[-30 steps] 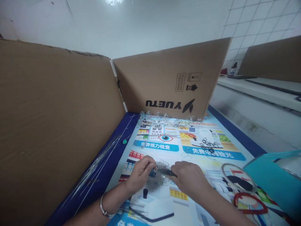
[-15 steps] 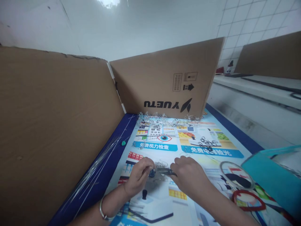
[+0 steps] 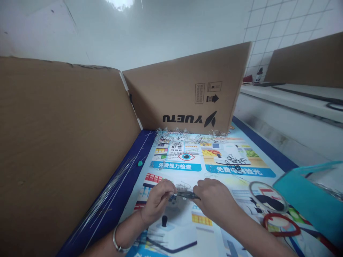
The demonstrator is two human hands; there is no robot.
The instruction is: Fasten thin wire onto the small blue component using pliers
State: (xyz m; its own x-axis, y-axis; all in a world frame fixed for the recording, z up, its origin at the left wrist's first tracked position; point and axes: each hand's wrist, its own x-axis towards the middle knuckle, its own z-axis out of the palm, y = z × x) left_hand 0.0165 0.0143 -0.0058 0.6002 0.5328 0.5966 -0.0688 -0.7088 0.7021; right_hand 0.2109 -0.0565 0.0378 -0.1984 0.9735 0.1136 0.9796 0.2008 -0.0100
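My left hand [image 3: 158,200] is closed in a pinch on a small dark piece at the tip of thin dark pliers [image 3: 187,195]. My right hand [image 3: 211,200] is closed around the handle end of those pliers, just right of the left hand. Both hands hover low over a colourful printed mat [image 3: 187,166]. Thin wire bits lie under and around the tips; what the small piece is I cannot make out. A metal bangle [image 3: 115,238] sits on my left wrist.
Cardboard walls stand at the left [image 3: 61,142] and at the back [image 3: 184,96]. A heap of small black rings [image 3: 234,162] lies on the mat, clear bits [image 3: 187,134] along the back wall. A teal box [image 3: 311,196], a clear round lid [image 3: 268,196] and a red ring [image 3: 281,225] are at the right. Long wires [image 3: 112,192] lie left.
The view has drifted a little. Both hands stay together on the pliers and the small piece, with only slight shifts.
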